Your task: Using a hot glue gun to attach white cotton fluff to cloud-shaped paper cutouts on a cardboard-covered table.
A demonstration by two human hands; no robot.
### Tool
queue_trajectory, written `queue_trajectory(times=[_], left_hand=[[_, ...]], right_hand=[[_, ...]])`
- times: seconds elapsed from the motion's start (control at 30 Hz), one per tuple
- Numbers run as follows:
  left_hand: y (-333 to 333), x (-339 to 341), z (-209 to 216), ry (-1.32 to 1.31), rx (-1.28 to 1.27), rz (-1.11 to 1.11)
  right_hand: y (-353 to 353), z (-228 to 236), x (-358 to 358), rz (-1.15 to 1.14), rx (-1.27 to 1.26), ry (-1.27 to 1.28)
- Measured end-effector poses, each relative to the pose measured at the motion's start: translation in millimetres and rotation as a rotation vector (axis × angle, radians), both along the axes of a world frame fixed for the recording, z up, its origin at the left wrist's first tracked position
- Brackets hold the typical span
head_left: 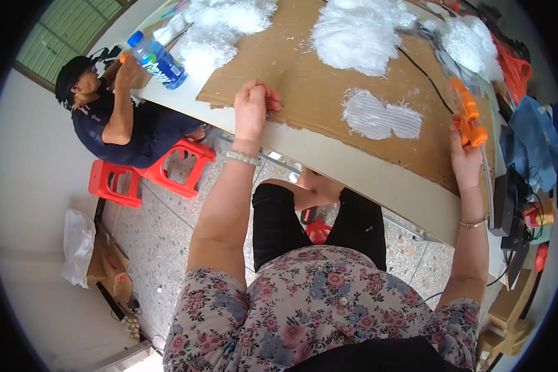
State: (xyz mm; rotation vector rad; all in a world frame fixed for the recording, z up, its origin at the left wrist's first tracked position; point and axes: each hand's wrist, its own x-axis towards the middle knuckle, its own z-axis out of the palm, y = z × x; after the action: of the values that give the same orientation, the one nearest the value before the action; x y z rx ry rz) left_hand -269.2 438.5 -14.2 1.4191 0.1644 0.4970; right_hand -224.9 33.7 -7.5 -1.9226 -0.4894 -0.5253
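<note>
My right hand [467, 162] grips an orange glue gun [467, 111] at the table's right side. A black cord [429, 79] leads across the cardboard toward it. My left hand [254, 106] rests at the near edge of the brown cardboard sheet [297, 80], fingers curled in, with nothing visible in them. Between my hands, nearer the right one, a flat white piece with fringed edges [381, 115] lies on the cardboard, touched by neither hand. Beyond it sits a large heap of shredded white strands [356, 37].
More white strands [220, 31] lie at far left, by a blue-capped bottle [158, 62]. A co-worker [121, 115] sits left near red stools [180, 167], holding something orange. Bags [532, 139], a black box [505, 198] and cables crowd the right side.
</note>
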Motion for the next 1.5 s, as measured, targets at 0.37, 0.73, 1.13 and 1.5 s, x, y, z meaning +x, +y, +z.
queue_trajectory(times=[0.37,0.73,1.13,1.5], left_hand=[[-0.2,3.5,-4.1,0.070,0.129,0.071],[-2.7,2.2,0.9,0.119,0.181,0.028],[-3.7,0.8,0.1,0.113,0.193,0.033],[-5.4,2.8,1.4,0.000,0.254,0.074]], right_hand=[[-1.7,-4.7,5.4,-0.027,-0.100,0.013],[-1.9,-4.8,3.8,-0.015,-0.115,0.021],[4.2,-2.7,-2.9,-0.016,-0.111,0.004],[13.5,14.3,-7.8,-0.023,-0.220,0.094]])
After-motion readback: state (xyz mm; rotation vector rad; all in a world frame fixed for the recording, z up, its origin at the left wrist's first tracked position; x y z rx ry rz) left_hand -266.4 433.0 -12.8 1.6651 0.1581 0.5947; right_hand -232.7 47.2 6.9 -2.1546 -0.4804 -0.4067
